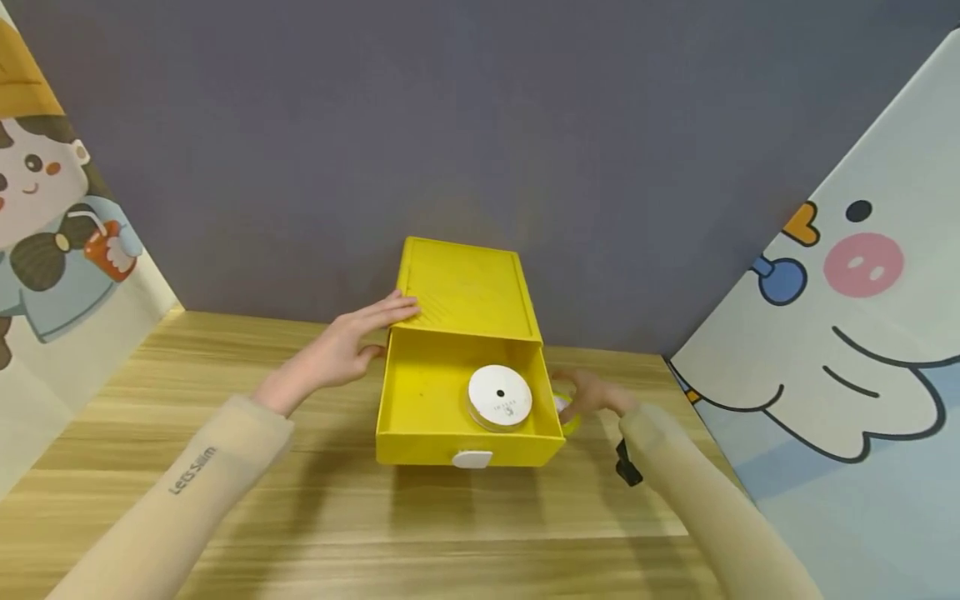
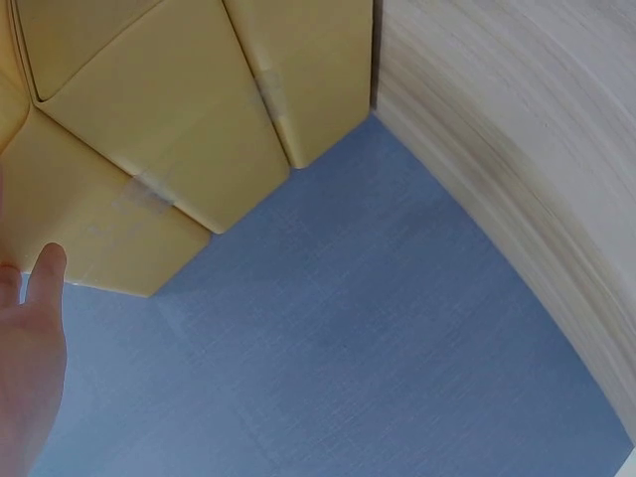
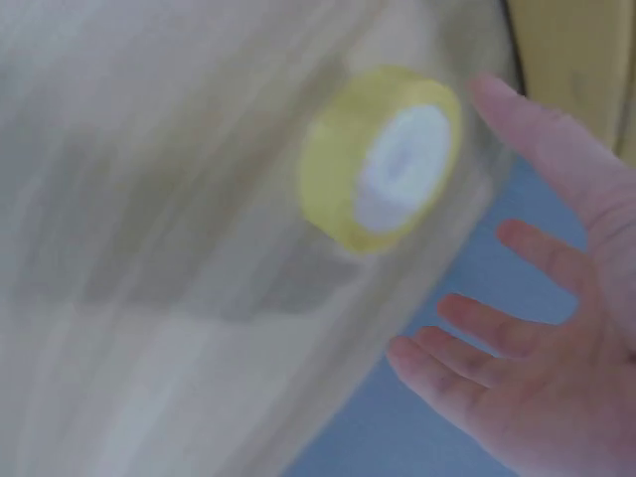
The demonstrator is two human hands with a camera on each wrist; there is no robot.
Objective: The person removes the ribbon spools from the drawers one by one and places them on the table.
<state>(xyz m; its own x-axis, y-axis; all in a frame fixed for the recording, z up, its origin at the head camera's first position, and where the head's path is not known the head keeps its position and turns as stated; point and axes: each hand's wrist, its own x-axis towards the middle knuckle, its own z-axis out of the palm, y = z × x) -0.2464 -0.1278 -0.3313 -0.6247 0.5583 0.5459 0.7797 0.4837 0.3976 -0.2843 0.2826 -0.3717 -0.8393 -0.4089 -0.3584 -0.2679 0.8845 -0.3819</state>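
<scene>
A yellow drawer box [image 1: 468, 287] stands against the wall with its drawer [image 1: 420, 392] pulled out. Inside the drawer lies a white spool [image 1: 499, 397], flat side up. My left hand [image 1: 345, 346] rests its fingers on the left edge of the box's top, thumb lower along the side. In the left wrist view, part of that hand [image 2: 30, 368] shows beside the yellow side panels. To the right of the drawer, my right hand [image 1: 596, 393] is at a yellow roll of tape [image 3: 383, 159] on the table. Its fingers are spread apart around the roll, with a gap showing in the right wrist view.
The wooden table [image 1: 300, 517] runs back to a grey-blue wall [image 1: 480, 125]. Cartoon-printed panels flank it, a pig [image 1: 862, 262] on the right and a child figure [image 1: 60, 225] on the left. A black strap piece [image 1: 628, 463] hangs by the right sleeve.
</scene>
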